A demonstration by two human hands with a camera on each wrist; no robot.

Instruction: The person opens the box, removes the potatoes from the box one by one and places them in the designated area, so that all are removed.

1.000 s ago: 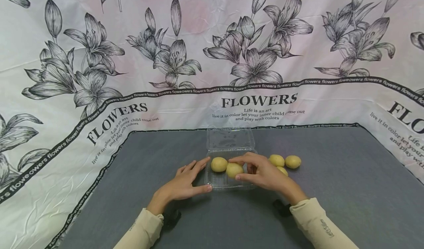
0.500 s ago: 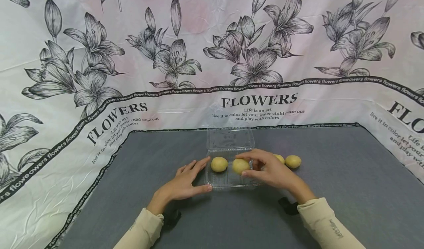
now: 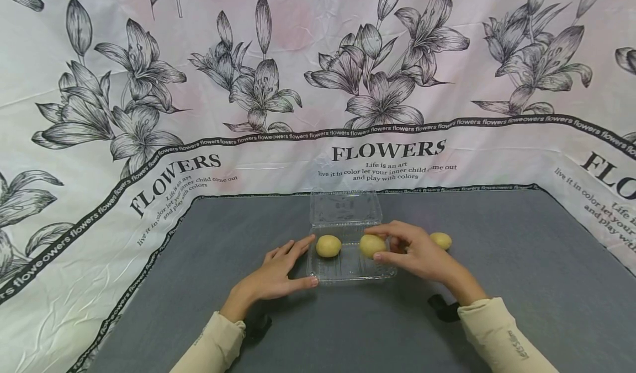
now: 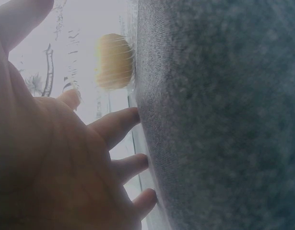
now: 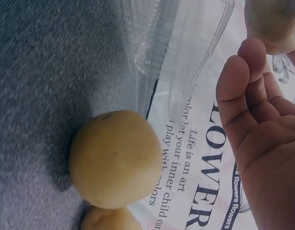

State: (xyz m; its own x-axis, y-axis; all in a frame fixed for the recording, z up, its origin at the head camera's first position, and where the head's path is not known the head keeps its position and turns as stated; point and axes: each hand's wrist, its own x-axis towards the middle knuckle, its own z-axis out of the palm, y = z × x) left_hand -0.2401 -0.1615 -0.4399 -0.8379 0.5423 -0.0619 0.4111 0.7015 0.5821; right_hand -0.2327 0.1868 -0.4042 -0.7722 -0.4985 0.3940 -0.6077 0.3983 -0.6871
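Yellow ovoid (image 3: 371, 246), pinched, long axis roughly sideways

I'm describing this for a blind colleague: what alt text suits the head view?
Right hand pinches a round yellow item in or above an open clear box holding a second item; left hand at its left edge. A third item, partly hidden, lies farther right on a grey table.

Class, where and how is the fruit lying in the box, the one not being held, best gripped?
Probably at its middle, pinched front and back, coming straight down from above. The fruit looks oval, longer from side to side; the box walls it in, while the lid stands open behind.
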